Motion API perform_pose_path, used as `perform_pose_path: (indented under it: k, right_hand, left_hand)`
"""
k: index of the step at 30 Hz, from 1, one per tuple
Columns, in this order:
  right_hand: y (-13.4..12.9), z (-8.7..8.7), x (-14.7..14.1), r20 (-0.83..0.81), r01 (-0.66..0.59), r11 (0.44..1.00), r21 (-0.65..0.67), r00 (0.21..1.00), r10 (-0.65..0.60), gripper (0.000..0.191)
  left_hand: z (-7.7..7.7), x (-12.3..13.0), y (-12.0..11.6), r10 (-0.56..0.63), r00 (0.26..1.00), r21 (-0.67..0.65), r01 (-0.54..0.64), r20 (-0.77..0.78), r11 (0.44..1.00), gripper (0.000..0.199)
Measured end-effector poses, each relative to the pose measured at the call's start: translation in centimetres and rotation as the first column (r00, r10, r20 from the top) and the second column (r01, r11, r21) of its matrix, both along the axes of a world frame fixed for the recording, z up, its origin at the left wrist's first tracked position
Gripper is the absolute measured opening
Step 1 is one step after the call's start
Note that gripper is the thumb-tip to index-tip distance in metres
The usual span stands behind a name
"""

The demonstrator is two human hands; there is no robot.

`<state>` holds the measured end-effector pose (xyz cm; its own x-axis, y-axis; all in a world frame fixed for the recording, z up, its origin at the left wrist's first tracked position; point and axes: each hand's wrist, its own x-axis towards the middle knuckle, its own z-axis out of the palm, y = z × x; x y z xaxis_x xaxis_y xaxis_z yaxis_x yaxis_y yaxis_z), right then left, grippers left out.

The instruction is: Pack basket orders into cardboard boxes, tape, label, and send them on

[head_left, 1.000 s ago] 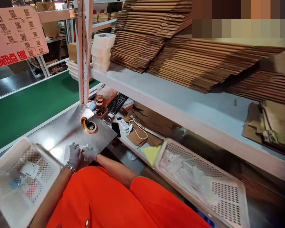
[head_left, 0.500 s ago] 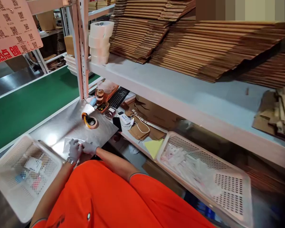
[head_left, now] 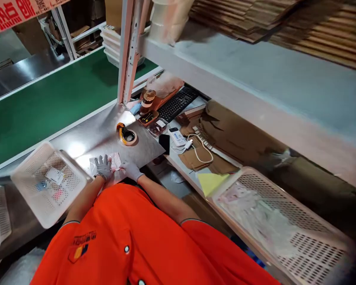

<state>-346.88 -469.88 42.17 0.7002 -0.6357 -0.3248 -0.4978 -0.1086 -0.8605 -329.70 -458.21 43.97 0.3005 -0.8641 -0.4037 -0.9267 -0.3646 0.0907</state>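
Observation:
A small clear plastic bag (head_left: 115, 159) with a pinkish-white look lies flat on the steel tabletop. My left hand (head_left: 103, 168), in a pale grey glove, presses on the bag's left part with its fingers spread. From the right, my gloved right hand (head_left: 132, 170) pinches the bag's near right edge between thumb and fingers. Just beyond the bag is a tape roll in an orange and black dispenser (head_left: 126, 135). To my left a white perforated basket (head_left: 49, 184) holds a labelled packet (head_left: 55, 175) and small blue and red items.
A green conveyor belt (head_left: 62, 95) runs along the far left. Right of the steel table are a black phone (head_left: 164, 143), a keyboard (head_left: 178, 103) and a white cable (head_left: 206, 160). A basket of plastic bags (head_left: 317, 257) stands under the grey shelf (head_left: 255, 91), which carries flattened cartons.
My hands were close together over the bag; now they are apart, the left spread flat on it and the right at its edge. The view has tilted down and shifted left.

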Motion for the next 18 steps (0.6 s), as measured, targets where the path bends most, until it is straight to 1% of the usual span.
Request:
perform_pose_path:
  k: [3, 6, 8, 11, 13, 15, 16, 18]
  right_hand:
    - [0.4, -0.5, -0.8, -0.063, -0.022, 0.998, -0.052, 0.998, 0.019, 0.007]
    - [0.9, -0.9, -0.7, -0.092, -0.011, 0.998, -0.066, 0.996, 0.005, 0.004]
    - [1.1, -1.3, -0.3, -0.088, 0.038, 0.997, -0.061, 0.995, -0.043, 0.009]
    - [1.0, -1.5, 0.3, -0.047, 0.199, 0.979, -0.046, 0.978, -0.201, 0.021]
    - [0.1, -1.1, -0.2, -0.014, 0.340, 0.940, -0.035, 0.940, -0.340, 0.036]
    - [-1.8, -0.3, -2.2, 0.018, 0.480, 0.877, -0.028, 0.878, -0.479, 0.051]
    - [-3.2, 0.3, -3.9, 0.030, 0.541, 0.841, -0.029, 0.841, -0.540, 0.057]
    - [-6.5, 1.6, -9.1, 0.072, 0.671, 0.739, -0.064, 0.741, -0.667, 0.064]
  left_hand:
    - [0.1, -0.1, -0.4, -0.017, 0.999, 0.039, 0.015, 0.036, 0.999, 0.080]
    - [0.2, 0.1, -0.7, -0.037, 0.998, 0.125, 0.030, 0.057, 0.992, 0.089]
    - [0.3, 0.2, -0.8, -0.036, 0.998, 0.162, 0.026, 0.058, 0.986, 0.093]
    - [0.3, 0.3, -0.9, -0.022, 0.998, 0.167, 0.012, 0.059, 0.986, 0.088]
    - [0.4, 0.2, -1.0, -0.011, 0.997, 0.174, -0.002, 0.075, 0.985, 0.084]
    - [0.6, 0.1, -1.1, 0.002, 0.996, 0.183, -0.019, 0.091, 0.983, 0.083]
    - [0.7, 0.1, -1.3, 0.010, 0.996, 0.186, -0.027, 0.093, 0.982, 0.084]
    - [1.0, 0.2, -1.6, 0.026, 0.995, 0.200, -0.044, 0.092, 0.979, 0.087]
